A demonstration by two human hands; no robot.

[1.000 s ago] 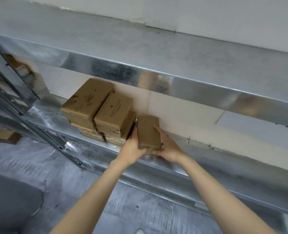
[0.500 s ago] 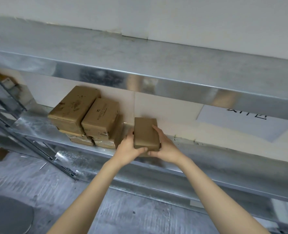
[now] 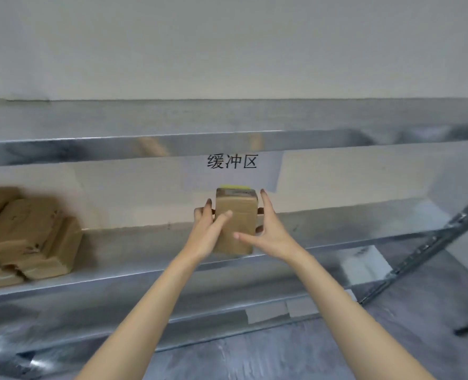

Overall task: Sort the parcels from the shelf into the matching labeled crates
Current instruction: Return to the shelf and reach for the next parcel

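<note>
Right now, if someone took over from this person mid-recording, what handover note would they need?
Left hand grips the parcel at its left side, thumb across the front.
Right hand holds its right side, thumb on the front.
Parcel: upright, in front of the paper sign, over the shelf.
Other parcels: stacked at the shelf's left end.
Done: one parcel in hand.
Left: carry it to its matching crate, then sort the stack; no crate in view.
</note>
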